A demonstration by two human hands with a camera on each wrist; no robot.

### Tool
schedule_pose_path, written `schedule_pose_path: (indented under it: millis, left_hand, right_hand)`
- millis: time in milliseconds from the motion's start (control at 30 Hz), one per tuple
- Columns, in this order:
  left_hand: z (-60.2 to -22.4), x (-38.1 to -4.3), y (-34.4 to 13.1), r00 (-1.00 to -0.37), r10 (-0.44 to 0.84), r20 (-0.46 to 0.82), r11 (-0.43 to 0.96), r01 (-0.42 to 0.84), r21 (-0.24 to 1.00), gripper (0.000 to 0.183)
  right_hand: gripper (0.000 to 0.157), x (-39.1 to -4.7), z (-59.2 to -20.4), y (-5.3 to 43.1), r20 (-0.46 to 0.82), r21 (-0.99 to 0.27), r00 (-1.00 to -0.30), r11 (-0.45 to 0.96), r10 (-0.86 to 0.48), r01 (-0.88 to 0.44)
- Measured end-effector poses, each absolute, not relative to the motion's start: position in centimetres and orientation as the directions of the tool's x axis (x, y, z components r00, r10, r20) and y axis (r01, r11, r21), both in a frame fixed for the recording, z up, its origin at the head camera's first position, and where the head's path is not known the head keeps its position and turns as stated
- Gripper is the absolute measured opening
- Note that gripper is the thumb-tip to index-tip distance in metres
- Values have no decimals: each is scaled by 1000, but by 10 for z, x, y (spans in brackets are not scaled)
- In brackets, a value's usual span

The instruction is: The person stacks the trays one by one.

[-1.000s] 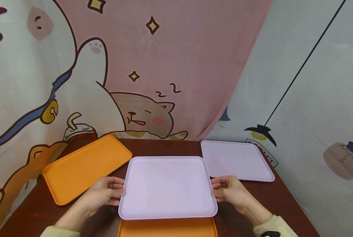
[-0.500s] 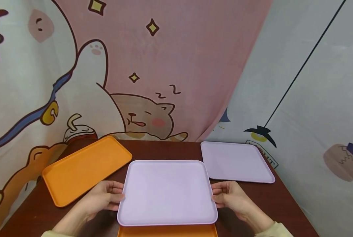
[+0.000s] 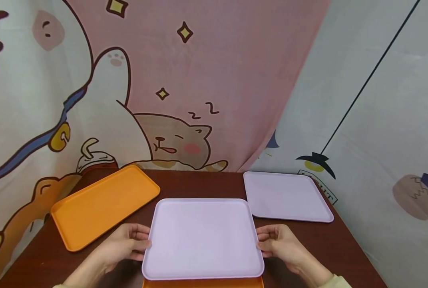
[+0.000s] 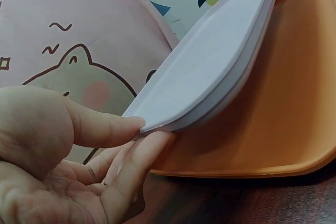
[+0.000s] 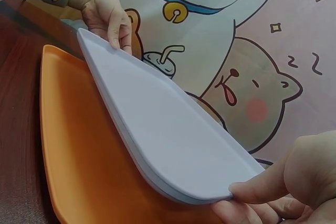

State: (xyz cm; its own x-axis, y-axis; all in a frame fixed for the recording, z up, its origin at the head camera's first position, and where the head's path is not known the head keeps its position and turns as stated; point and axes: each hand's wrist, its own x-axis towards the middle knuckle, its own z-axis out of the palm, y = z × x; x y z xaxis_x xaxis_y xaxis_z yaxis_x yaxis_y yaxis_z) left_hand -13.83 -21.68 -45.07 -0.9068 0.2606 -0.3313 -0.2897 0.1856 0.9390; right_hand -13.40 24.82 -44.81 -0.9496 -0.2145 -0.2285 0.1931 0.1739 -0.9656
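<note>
Counter (image 3: 196, 184) being partly covered by near orange tray (image 5: 71, 129). Above it, lavender tray (image 3: 203, 238) being held between left hand (image 3: 126, 243) and right hand (image 3: 278, 243), side edge being pinched by each. Two-handed positioning over near orange tray apparently being carried out. For next move, level, even support from both sides probably being called for.
</note>
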Motion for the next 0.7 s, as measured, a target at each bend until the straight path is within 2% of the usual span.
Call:
schedule_pose_path:
  millis: [700]
  left_hand:
    - [-466,-131,-221,-898,318,-302,144,-269,952,38]
  right_hand:
    - [43,-126,-457,249,-249,-965,-937,146,-247,218]
